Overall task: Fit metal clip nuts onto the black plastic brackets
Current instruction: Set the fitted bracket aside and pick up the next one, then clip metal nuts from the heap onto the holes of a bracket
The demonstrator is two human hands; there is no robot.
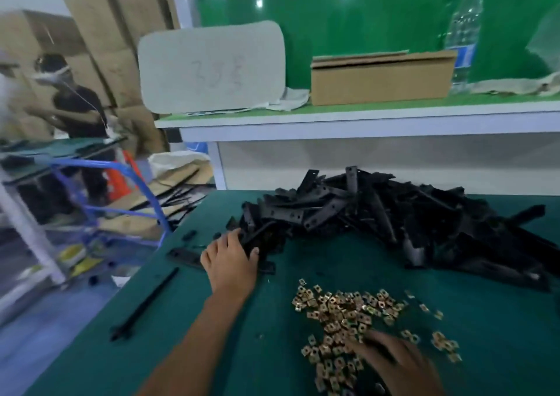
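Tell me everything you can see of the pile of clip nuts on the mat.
The clip nuts are small, square, brass-coloured metal pieces, many with a hole visible in the middle. They lie loose in a scattered heap on the green mat, near the front, apart from the black bracket pile behind. A few strays sit to the right. The right hand, blurred, rests on the heap's near side.
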